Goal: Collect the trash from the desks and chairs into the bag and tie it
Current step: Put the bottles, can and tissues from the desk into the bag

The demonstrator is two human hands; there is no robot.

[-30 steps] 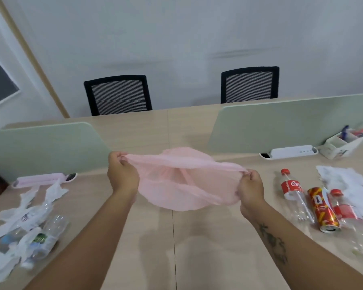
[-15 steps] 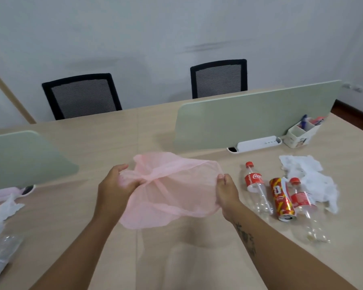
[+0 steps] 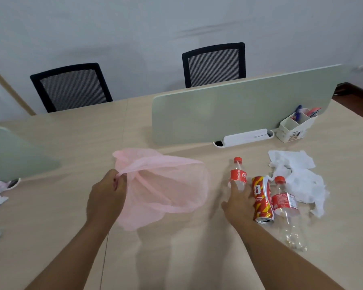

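Loosely, the thin, see-through pink bag [image 3: 166,185] hung crumpled over the middle of the desk [image 3: 176,258], its rim pinched in the left hand's [image 3: 108,197] curled fingers. The right hand [image 3: 237,204] rested straight fingers on a red-capped bottle [image 3: 238,174], beside a can [image 3: 261,197] and tissues [image 3: 298,178].

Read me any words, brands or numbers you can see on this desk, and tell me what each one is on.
No text reads clearly.
On the left bottle, white script on a red label: blurred.
On the can, a white logo on red and yellow: blurred.
On the right bottle, white print on a red label: too small.
On the pen holder, a printed patch: unreadable.
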